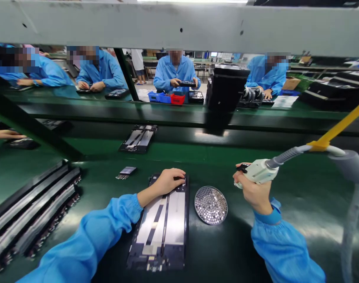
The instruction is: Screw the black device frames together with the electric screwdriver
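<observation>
My left hand [169, 181] lies over the top end of an opened tablet [176, 214], its fingers bent around the upper edge near the right corner. Silver panels and a dark board at the near end show inside the tablet. My right hand [257, 195] is closed around a white corded hand tool [260, 171] with a black part at its front; the tool's tip is not plain to see. Between the tablet and my right hand stands a round dish [211, 205] of small silver pieces in holes. A small part with several leads [126, 172] lies left of the tablet.
Long dark strips [35, 212] lie in rows at the left. Another opened tablet [139, 138] lies farther back. A yellow strap [341, 125] holds up the tool's cable. Co-workers in blue sit across the bench, behind a black bin [226, 88]. A grey beam [179, 27] crosses above.
</observation>
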The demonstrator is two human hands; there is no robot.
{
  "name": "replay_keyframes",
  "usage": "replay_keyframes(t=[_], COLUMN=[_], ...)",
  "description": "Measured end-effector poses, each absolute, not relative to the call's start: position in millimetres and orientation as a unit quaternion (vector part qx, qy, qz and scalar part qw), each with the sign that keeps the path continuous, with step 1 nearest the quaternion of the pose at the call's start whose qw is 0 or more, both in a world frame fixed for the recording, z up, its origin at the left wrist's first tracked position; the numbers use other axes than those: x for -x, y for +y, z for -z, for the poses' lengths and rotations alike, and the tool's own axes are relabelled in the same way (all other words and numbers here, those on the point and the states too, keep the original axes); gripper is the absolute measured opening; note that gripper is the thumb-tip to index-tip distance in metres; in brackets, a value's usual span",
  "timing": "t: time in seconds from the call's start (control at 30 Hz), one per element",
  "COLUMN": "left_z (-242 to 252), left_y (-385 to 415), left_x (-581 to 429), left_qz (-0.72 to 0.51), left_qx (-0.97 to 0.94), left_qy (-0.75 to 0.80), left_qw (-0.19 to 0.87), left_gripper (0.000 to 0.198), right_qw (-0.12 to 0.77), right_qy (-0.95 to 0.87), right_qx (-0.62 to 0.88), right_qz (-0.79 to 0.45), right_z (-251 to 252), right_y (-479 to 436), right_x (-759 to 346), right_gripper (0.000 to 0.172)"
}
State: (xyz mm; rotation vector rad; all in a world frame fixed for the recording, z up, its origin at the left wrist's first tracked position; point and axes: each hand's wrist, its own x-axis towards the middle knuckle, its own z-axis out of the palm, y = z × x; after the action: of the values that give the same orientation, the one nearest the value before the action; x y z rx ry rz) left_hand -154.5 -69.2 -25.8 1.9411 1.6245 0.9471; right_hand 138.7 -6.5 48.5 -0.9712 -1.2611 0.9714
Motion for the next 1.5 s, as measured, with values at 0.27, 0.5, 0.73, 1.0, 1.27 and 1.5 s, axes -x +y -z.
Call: replay_keyframes(t=[0.27,0.5,0.73,1.0,1.27,1.5], left_z=[25,20,16,13,27,14], left_y=[-75,-83,-92,-107,-159,-153], left_x=[156,154,160,152,109,109], left_qz=[-0.298,-0.252,-0.168,-0.108,-0.196,-0.226], left_qx=[-0.781,-0.838,-0.87,-0.867,-0.858,-0.844], left_qy=[0.528,0.469,0.46,0.48,0.475,0.487], left_qw=[0.15,0.121,0.054,0.075,-0.021,0.025], left_gripper=[0.015,0.027,0.038,0.05,0.046,0.057], right_qw=[0.584,0.566,0.577,0.589,0.54,0.455], right_qy=[-0.548,-0.584,-0.573,-0.603,-0.629,-0.647], right_qx=[0.446,0.455,0.444,0.403,0.302,0.305], right_qz=[-0.399,-0.362,-0.376,-0.356,-0.47,-0.53], right_z=[-47,-39,-37,-72,-83,-58], right_y=[-5,-1,-2,-21,-63,-79], right_x=[-139,-146,-155,-135,-71,-46], right_gripper=[0.022,0.015,0.017,0.019,0.02,0.023])
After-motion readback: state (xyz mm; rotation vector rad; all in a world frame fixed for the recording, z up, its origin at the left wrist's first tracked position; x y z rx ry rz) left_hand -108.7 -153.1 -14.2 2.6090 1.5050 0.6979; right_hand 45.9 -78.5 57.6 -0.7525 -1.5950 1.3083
